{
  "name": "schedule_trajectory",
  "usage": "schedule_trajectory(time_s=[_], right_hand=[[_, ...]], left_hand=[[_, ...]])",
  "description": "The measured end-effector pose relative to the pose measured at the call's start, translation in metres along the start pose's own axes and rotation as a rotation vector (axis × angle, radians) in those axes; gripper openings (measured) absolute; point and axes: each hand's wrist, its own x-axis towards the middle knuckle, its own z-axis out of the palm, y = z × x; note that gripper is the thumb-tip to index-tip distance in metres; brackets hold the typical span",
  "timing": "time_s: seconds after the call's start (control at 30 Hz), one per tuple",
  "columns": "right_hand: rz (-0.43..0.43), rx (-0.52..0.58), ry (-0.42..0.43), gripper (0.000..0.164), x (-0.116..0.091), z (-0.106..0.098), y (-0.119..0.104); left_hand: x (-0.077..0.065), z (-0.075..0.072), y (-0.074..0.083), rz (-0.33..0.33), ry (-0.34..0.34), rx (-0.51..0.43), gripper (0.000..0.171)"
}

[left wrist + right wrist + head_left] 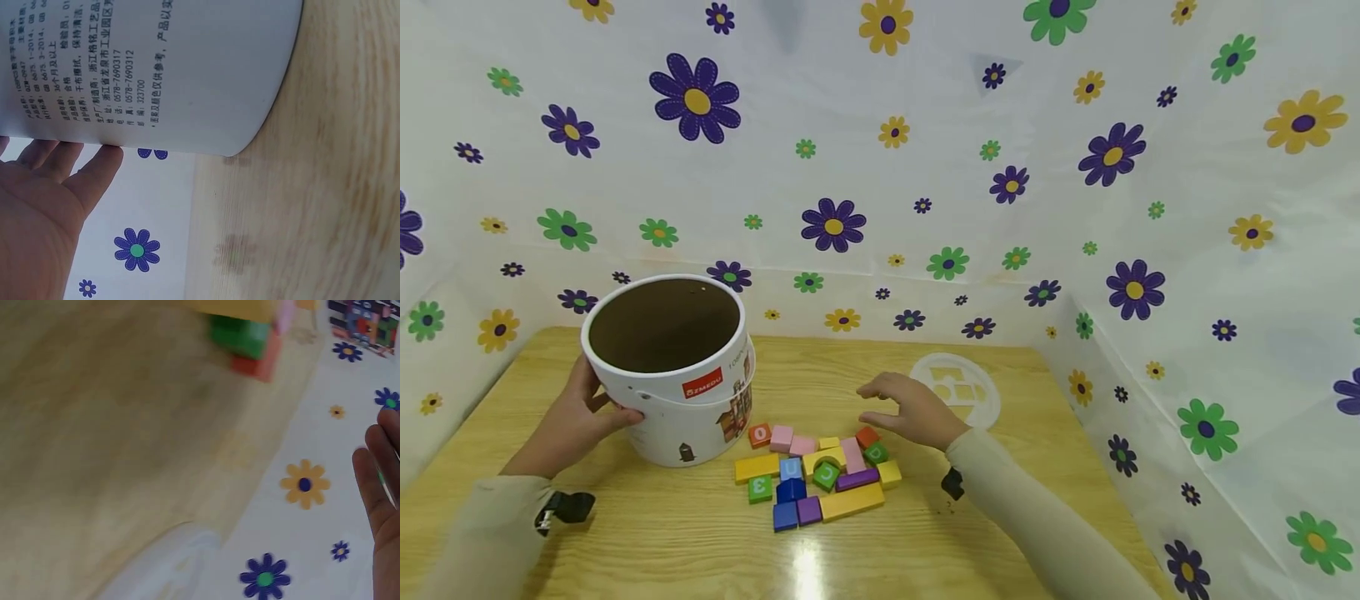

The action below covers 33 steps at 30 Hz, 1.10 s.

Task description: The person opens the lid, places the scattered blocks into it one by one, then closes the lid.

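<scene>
A white bucket (662, 417) with a red label and printed houses stands on the left of the table, its mouth up and tilted toward the camera. My left hand (576, 417) grips its side, thumb at the front and fingers round the far side; in the left wrist view the fingers (94, 175) press against the wall below printed text. Colourful wooden blocks (852, 502) lie together right of the bucket, some with letters or numbers. Above the table, just beyond the blocks' right end, my right hand (917, 408) hovers with loosely bent fingers, holding nothing.
A flat white round plate with cut-out shapes (988, 408) lies at the back right of the wooden table (685, 542), behind my right hand. Flower-printed white sheeting (850, 100) encloses the back and both sides.
</scene>
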Motion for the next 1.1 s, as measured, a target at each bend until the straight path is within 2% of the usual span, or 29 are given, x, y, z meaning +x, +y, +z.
schedule_trajectory(time_s=[0.2, 0.33, 0.53, 0.77, 1.1], right_hand=[[0.123, 0.031, -0.155, 0.034, -0.042, 0.008, 0.018], [0.145, 0.071, -0.217, 0.035, -0.057, 0.012, 0.026], [0.141, 0.155, -0.268, 0.036, -0.062, 0.018, 0.032], [0.160, 0.170, -0.302, 0.030, -0.064, 0.021, 0.033], [0.181, 0.174, -0.275, 0.025, -0.068, 0.020, 0.031]], left_hand=[[0.003, 0.004, 0.000, 0.000, -0.004, -0.008, 0.117], [0.005, 0.003, -0.002, 0.004, -0.005, 0.008, 0.118], [0.003, 0.001, -0.004, -0.003, 0.000, -0.006, 0.115], [0.001, 0.002, -0.002, -0.006, -0.001, -0.033, 0.114], [0.001, 0.005, 0.001, -0.002, 0.002, -0.028, 0.112]])
